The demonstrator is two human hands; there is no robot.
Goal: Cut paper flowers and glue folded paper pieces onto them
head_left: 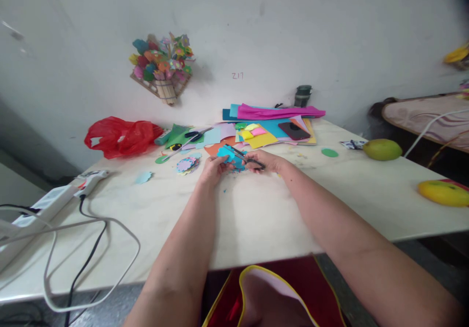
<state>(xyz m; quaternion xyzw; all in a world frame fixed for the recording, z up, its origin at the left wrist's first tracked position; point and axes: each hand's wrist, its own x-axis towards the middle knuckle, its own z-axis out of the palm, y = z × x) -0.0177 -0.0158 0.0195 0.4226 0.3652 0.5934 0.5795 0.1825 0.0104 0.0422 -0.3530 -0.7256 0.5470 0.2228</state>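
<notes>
Near the middle of the white table (256,214), my left hand (214,168) holds a blue paper piece (226,154) with a scalloped edge. My right hand (264,162) is closed on dark scissors (237,154), whose blades point left and lie against the blue paper. Small blue scraps lie under and between my hands. Just left of my left hand sits a stack of scalloped paper shapes (186,164) in pink, lilac and blue. A single light blue scalloped piece (144,177) lies farther left.
Coloured sheets (280,113) and a phone (294,131) lie at the back. A red plastic bag (119,136), a second pair of scissors (194,135), a glue gun (91,180) and cables are left. A green mango (382,149) and a yellow one (442,192) are right.
</notes>
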